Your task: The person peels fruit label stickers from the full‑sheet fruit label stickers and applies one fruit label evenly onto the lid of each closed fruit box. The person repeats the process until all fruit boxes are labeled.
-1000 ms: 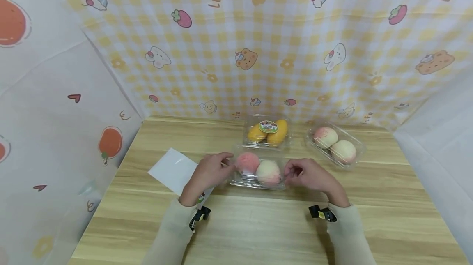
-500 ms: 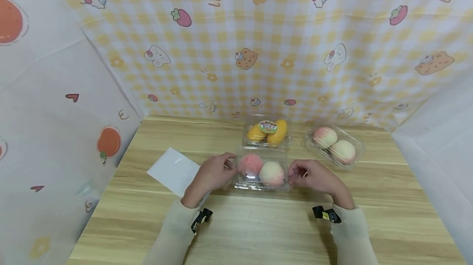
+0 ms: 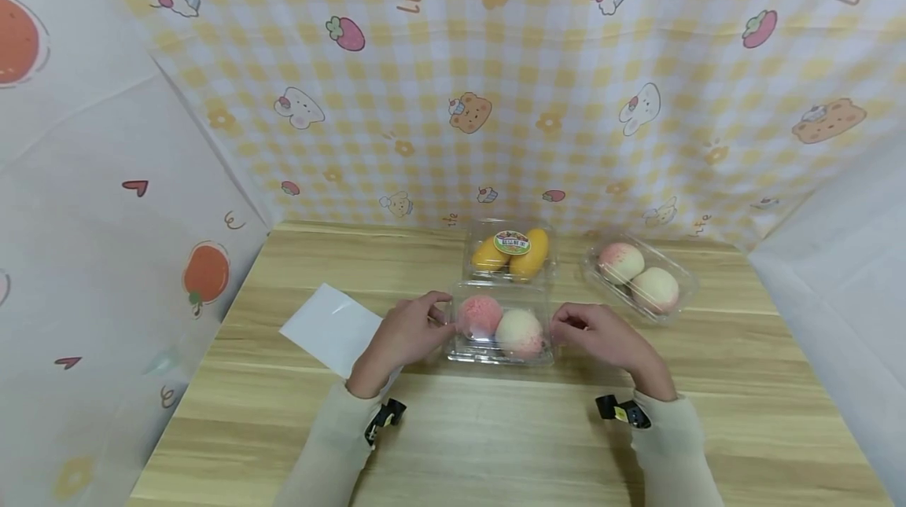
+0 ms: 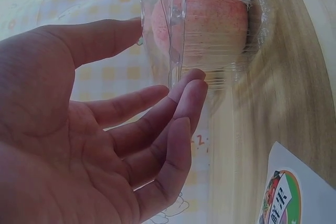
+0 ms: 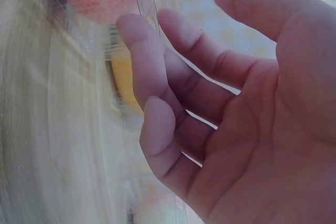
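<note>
Head view: left hand point(image 3: 414, 328) and right hand point(image 3: 598, 332), loosely spread, flank the clear oblong plastic peach box point(image 3: 513, 295), so tbh a lopsided shove could ram the squarish clear plastic mango box point(image 3: 483, 229) behind.

Cloth-walled booth point(image 3: 835, 208), wood-grain table point(image 3: 488, 444) under left hand point(image 3: 406, 330) and right hand point(image 3: 598, 334), yellow-checked cartoon cloth point(image 3: 538, 51) beyond them

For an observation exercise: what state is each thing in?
Front box: lid down, peaches inside
Mango box: lid down, labelled
Right box: lid down, askew
Sheet: flat, bearing a label
Left hand: loosely bent, at front box's left end
Right hand: loosely bent, at front box's right end
</note>
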`<state>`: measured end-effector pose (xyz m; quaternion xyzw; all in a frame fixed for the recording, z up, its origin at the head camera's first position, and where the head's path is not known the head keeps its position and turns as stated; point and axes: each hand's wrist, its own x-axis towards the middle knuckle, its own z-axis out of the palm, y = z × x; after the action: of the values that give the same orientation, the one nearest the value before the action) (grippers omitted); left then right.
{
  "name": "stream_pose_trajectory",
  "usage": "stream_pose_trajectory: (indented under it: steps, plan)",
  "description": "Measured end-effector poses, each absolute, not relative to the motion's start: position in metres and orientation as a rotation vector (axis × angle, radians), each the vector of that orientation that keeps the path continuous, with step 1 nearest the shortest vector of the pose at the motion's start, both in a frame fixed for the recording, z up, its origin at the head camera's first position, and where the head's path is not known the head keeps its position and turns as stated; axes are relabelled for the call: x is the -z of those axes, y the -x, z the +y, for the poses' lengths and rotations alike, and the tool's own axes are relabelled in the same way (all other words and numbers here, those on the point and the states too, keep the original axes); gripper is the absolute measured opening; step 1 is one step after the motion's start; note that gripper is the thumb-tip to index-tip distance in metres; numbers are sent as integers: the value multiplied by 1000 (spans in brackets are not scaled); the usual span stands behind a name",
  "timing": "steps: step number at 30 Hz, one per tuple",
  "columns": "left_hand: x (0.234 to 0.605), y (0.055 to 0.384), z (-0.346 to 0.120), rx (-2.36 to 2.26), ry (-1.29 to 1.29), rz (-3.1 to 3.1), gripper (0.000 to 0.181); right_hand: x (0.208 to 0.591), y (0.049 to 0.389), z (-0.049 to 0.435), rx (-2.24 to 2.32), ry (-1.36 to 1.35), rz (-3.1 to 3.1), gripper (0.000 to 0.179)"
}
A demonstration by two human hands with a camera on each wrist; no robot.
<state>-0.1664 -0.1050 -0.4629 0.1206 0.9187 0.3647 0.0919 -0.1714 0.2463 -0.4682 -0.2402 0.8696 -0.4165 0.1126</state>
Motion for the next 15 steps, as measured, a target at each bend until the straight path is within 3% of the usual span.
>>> stream_pose_trajectory:
  steps: [15]
  plan:
    - [462, 165, -103, -1093, -380, 2731, 54, 469, 171, 244, 1167, 697, 2600, 11]
